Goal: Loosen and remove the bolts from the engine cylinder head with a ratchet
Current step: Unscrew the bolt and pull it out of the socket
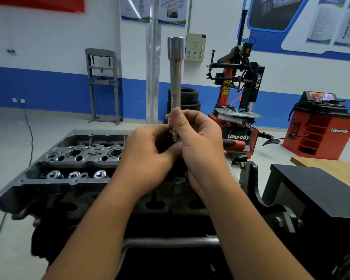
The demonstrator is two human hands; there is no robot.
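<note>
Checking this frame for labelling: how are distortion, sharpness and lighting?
Head view: wide-angle bend curves the wall stripe and floor edge; hands and extension bar fairly sharp; posters soft; the stand below the cylinder head sinks into dark shadow.

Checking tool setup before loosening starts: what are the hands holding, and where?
Both the right hand and left hand grip the lower end of an upright extension bar.

Black box (319, 190) rightward (left open)
</note>
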